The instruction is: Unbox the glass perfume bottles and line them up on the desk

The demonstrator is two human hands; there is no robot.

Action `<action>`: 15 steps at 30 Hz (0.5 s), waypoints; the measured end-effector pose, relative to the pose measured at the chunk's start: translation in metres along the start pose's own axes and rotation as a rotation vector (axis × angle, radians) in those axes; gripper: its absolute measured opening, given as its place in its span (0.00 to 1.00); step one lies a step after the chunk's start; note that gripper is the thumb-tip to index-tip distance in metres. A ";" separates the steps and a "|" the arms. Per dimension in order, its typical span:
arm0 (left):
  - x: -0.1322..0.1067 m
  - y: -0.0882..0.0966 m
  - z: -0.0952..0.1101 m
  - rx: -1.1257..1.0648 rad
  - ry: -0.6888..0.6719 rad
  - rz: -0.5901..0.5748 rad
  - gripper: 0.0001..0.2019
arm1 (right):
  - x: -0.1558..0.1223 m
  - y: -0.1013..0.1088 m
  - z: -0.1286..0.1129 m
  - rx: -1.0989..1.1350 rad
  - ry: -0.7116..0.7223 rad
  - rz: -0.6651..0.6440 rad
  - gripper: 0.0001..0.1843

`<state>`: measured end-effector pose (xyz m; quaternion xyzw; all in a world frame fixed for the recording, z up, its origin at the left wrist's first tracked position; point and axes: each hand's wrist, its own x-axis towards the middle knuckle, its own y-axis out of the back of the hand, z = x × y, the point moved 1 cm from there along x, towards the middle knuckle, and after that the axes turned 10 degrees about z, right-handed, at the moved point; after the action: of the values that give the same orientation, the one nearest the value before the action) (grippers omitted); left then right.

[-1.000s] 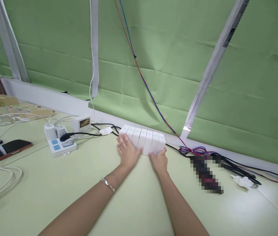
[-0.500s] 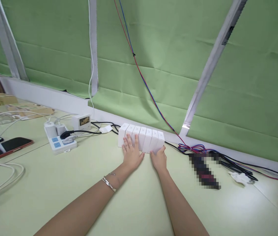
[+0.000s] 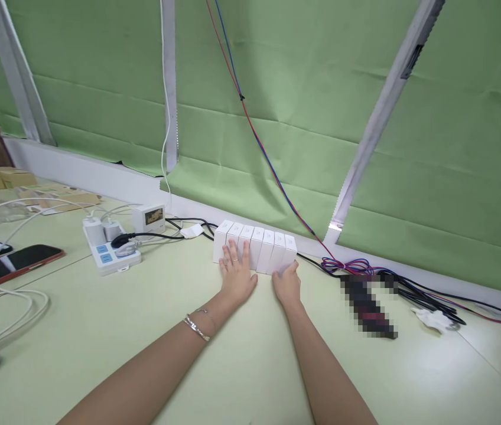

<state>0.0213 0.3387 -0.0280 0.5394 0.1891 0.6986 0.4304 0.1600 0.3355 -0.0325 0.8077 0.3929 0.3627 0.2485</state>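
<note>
Boxes (image 3: 266, 251), seven white ones, stand upright side by side in a row near the middle of the desk's (image 3: 241, 366) far edge. The left hand (image 3: 237, 280) has its fingers spread across the front of the row's left half; that grip is apart, closed around nothing. The right hand (image 3: 289, 286) is bent about the near lower corner of the rightmost box, its thumb at the front; whether this grip is clamped on the box, I cannot tell. Left of the row, along the same far edge, are a white device with a screen (image 3: 149, 219) and a power strip (image 3: 115, 265) with plugs in it. A phone in a reddish case (image 3: 24, 264) lies at the desk's left edge. Right of the row, near the far edge, lie bundled red and blue wires (image 3: 352, 267).
</note>
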 end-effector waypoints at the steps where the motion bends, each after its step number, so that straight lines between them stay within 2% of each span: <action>1: 0.000 0.000 0.000 0.003 0.001 -0.001 0.43 | 0.000 0.000 0.000 0.000 0.000 0.000 0.30; 15: -0.003 0.005 0.000 -0.006 0.009 -0.012 0.43 | 0.001 -0.002 0.001 -0.011 -0.006 0.011 0.30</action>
<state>0.0191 0.3339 -0.0262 0.5339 0.1920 0.6989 0.4355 0.1598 0.3372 -0.0339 0.8096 0.3856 0.3638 0.2521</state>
